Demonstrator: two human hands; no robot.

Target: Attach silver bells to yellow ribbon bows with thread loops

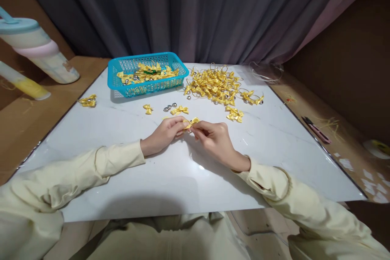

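Pale cream cloth sleeves (76, 172) lay nearest, across white marbled worktop (189, 191). Left hand (168, 133) and right hand (217, 141): fingers were pinched nearly closed on one small yellow satin bow (194, 121), over mid-worktop, seemingly steadying it from both sides. Round silver metal bells (169, 107) sat just beyond, probably for easy reach. Blue perforated plastic basket (113, 84) likely corralled its yellow bows (157, 74); looped-bow pile (213, 84) lay right of it, perhaps to avoid mixing.

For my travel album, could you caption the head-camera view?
Left hand and right hand hold a yellow bow over a white table, near a blue basket and a heap of bows.
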